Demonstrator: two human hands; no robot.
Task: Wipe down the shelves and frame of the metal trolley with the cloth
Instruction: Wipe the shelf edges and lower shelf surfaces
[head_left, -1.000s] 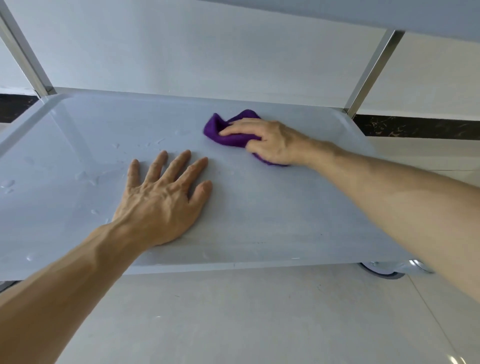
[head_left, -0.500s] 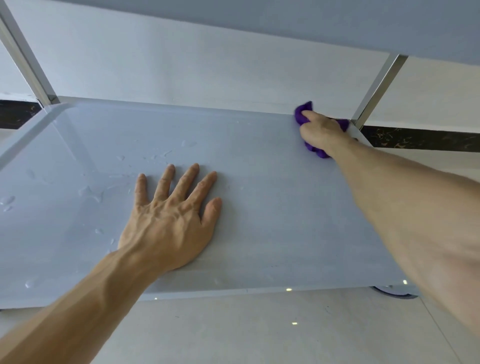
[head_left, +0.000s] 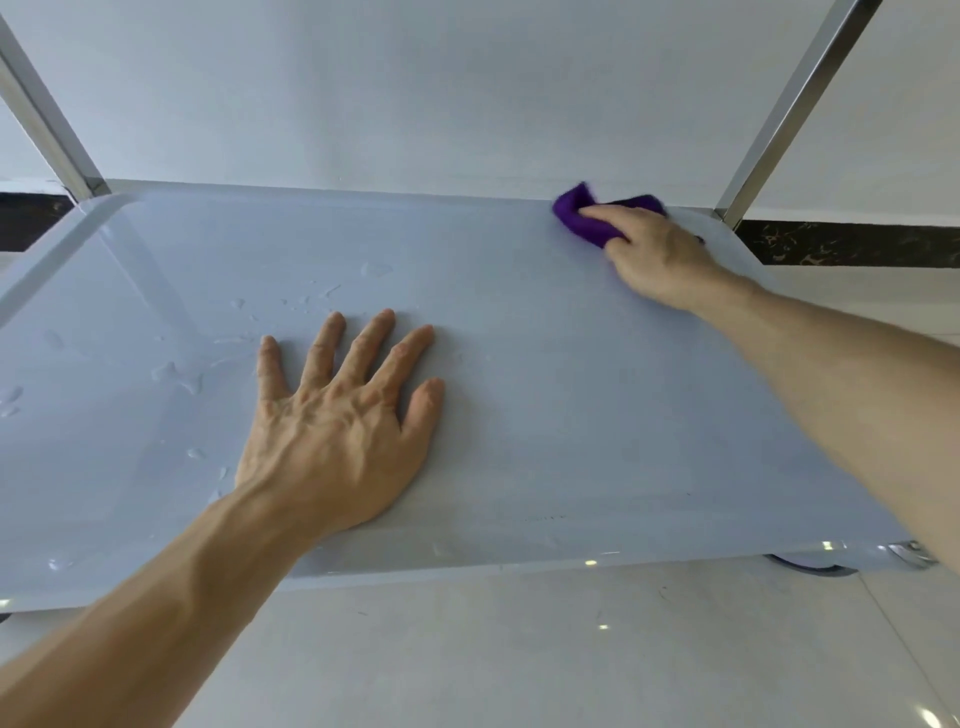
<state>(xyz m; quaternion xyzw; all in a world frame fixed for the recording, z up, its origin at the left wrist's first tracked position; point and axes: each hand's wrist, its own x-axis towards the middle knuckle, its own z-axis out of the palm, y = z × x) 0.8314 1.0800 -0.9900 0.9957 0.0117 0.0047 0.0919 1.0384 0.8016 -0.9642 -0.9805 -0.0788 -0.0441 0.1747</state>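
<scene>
Lower shelf (head_left: 519, 415) of the trolley: right half looks wiped, left half carries water droplets (head_left: 176, 376); judged roughly half done, frame posts (head_left: 779, 119) outstanding; left hand (head_left: 332, 431) flat, fingers spread, pressing the shelf; right hand (head_left: 660, 254) grips the purple cloth (head_left: 582, 221) at the far right corner; no legible markings.

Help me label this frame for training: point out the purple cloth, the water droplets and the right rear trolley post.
purple cloth (head_left: 584, 221), head view, bunched left part.
water droplets (head_left: 176, 376), head view, largest puddle.
right rear trolley post (head_left: 789, 111), head view, mid-length.
</scene>
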